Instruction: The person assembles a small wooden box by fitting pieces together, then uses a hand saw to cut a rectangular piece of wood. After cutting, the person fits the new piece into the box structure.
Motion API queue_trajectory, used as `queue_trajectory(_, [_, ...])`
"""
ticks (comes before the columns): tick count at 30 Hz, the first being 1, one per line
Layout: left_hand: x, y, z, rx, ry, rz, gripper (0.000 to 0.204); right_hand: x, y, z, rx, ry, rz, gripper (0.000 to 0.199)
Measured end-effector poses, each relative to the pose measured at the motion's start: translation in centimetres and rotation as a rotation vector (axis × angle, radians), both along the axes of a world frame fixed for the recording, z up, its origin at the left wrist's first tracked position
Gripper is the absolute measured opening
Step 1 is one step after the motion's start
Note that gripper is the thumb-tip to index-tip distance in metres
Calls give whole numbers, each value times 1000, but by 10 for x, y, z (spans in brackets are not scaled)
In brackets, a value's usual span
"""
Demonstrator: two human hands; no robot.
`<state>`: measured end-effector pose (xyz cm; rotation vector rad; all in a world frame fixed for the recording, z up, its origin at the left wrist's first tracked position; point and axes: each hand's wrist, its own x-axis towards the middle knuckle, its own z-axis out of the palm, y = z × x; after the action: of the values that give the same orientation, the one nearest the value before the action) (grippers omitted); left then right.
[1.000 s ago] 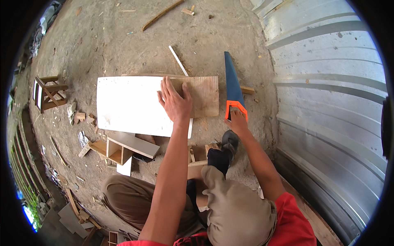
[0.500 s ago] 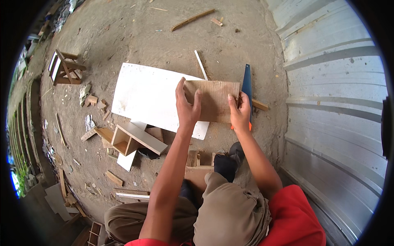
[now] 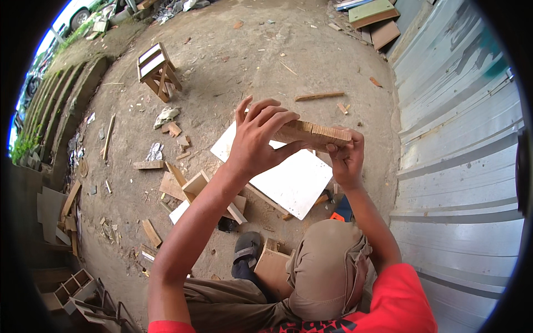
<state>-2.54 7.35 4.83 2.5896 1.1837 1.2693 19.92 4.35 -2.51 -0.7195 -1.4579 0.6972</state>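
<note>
A short piece of brown wooden board (image 3: 321, 135) is held up in front of me, its pale sawn edge turned toward me. A dark line, perhaps a crack or a joint, crosses that edge. My left hand (image 3: 256, 133) grips its left end, fingers over the top and thumb underneath. At the other end my right hand (image 3: 348, 158) pinches the corner between thumb and fingers. Below the board a white panel (image 3: 291, 186) lies on the ground, partly covered by my hands. Beside my right forearm shows part of a blue saw (image 3: 345, 207) with an orange handle.
A small wooden stool (image 3: 158, 69) stands at the far left. Left of the panel lie a box-like wooden piece (image 3: 195, 185) and scattered offcuts (image 3: 151, 233). A corrugated metal wall (image 3: 461, 183) runs along the right. Stacked boards (image 3: 373, 16) lean at the far right.
The wooden board has been raised and tilted from face-on to edge-on, still between both hands. The view has shifted, bringing more of the far ground into sight.
</note>
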Motion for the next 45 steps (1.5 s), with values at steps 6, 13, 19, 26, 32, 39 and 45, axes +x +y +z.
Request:
queue_trajectory(6, [-32, 6, 75, 183, 55, 110, 49, -30, 27, 82, 62, -78, 5, 38])
queue_trajectory(13, [-90, -7, 108, -623, -289, 267, 46, -90, 53, 146, -97, -228, 126, 38])
queue_trajectory(19, [-133, -32, 101, -939, -276, 181, 59, -120, 87, 164, -224, -528, 265, 44])
queue_trajectory(26, [-150, -39, 51, -1096, -740, -10, 39, -155, 55, 149, -20, -605, 144, 38])
queue_trajectory(32, [-166, -43, 31, -1121, -971, 48, 39, -144, 51, 136, 271, -530, 198, 30])
queue_trajectory(39, [-159, -53, 44, -1138, -1053, 167, 62, -155, 48, 129, 162, -471, 227, 19])
queue_trajectory(45, [-154, -66, 62, -1216, -1069, 4, 60, -147, 49, 134, 48, -369, 200, 15])
